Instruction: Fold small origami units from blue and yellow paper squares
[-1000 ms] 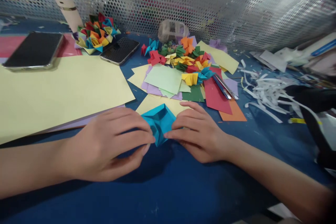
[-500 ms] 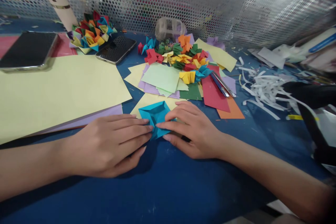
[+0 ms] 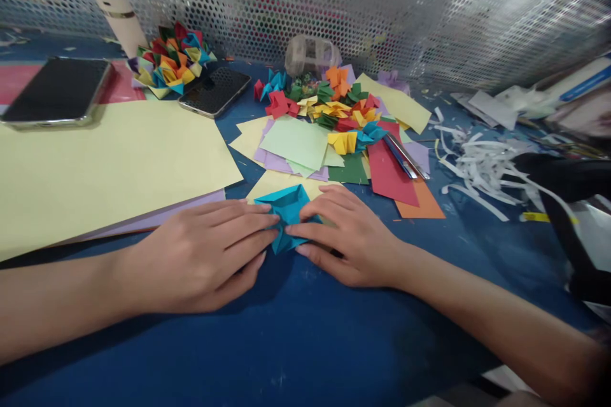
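Note:
A small teal folded paper piece [image 3: 285,203] lies on the blue table [image 3: 296,343] in front of me. My left hand [image 3: 205,254] presses on its left side with the fingers held together and the thumb tucked under. My right hand [image 3: 348,235] pinches its right side, fingertips meeting the left hand's over the paper. Part of the teal piece is hidden beneath the fingers.
A large pale yellow sheet [image 3: 105,165] lies left, with two phones [image 3: 57,90] [image 3: 216,91] and a multicoloured paper wreath [image 3: 169,60] behind it. Coloured paper squares [image 3: 296,143], folded units [image 3: 334,108], a pen [image 3: 403,156] and white paper shreds [image 3: 482,165] lie ahead and right. Perforated metal mesh [image 3: 334,0] closes the back.
Both hands have pressed the teal piece flatter onto the table and closed in over it; the paper stood more open and raised one second ago.

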A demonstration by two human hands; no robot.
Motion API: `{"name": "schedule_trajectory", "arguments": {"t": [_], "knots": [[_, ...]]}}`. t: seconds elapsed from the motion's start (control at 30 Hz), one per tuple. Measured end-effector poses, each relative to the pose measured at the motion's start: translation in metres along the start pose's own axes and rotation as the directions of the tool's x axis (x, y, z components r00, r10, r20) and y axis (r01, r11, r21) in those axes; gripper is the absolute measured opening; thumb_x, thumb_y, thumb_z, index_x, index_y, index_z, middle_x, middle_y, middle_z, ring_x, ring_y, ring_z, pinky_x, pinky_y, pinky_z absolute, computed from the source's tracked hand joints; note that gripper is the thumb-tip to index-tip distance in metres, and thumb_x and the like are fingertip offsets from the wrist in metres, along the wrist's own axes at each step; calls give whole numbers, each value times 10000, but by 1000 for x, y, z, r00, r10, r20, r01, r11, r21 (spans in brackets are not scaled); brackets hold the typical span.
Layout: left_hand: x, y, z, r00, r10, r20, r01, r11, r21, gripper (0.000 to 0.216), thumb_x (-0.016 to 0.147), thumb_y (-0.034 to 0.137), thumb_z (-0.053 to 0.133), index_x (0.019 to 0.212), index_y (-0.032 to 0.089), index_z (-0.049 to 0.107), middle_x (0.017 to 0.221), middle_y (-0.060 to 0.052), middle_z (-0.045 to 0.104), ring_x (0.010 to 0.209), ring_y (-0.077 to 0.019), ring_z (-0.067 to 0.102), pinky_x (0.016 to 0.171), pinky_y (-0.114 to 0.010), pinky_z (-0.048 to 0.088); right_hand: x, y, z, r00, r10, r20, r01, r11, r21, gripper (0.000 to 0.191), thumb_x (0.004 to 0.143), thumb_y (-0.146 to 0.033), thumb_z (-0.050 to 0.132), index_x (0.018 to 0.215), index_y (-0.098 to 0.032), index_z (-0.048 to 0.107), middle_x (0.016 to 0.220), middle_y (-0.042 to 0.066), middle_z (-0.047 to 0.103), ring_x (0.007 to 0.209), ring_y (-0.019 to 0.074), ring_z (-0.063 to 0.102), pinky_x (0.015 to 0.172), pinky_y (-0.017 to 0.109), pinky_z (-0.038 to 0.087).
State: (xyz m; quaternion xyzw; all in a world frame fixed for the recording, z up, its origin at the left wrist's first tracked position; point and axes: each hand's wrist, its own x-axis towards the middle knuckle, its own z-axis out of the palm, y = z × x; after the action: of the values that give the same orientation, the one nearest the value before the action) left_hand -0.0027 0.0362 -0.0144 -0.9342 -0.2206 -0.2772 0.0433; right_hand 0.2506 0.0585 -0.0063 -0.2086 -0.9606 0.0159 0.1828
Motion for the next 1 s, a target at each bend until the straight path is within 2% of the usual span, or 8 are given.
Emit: {"name": "schedule_trajectory", "arguments": {"t": [0.33, 0.63, 0.87, 1.0], "knots": [[2, -1, 1, 998, -2, 67, 5, 999, -42, 237, 907, 167, 520, 1068, 94, 677, 1090, -122, 731, 1000, -271, 692, 938, -449, 560, 2, 3, 1, 996, 2, -90, -1, 1000, 10, 163, 942, -291, 566, 981, -157, 651, 916, 47, 708, 872, 166, 631, 932, 355, 447], [1, -2, 0, 995, 2, 98, 5, 998, -66, 245, 915, 173, 513, 1102, 122, 661, 1121, -111, 721, 1026, -263, 685, 931, -430, 570, 1, 1, 0, 994, 8, -105, -10, 1000, -26, 144, 921, -265, 587, 938, -176, 698, 945, 85, 679, 829, 195, 610, 767, 358, 503], [1, -2, -1, 993, 21, 115, -15, 998, -53, 258, 915, 178, 512, 1132, 138, 645, 1145, -106, 713, 1048, -273, 679, 883, -425, 591, 1, 2, 5, 985, 120, -124, -99, 981, 166, 127, 906, -239, 605, 900, -134, 676, 925, 99, 667, 873, 186, 613, 798, 323, 510], [1, -1, -1, 993, 46, 105, -42, 998, -41, 270, 913, 191, 514, 1151, 139, 629, 1147, -109, 713, 1050, -278, 680, 861, -412, 599, 1, 5, 7, 975, 171, -144, -139, 968, 209, 99, 893, -224, 626, 896, -133, 663, 913, 94, 664, 885, 182, 614, 821, 313, 501]]}}
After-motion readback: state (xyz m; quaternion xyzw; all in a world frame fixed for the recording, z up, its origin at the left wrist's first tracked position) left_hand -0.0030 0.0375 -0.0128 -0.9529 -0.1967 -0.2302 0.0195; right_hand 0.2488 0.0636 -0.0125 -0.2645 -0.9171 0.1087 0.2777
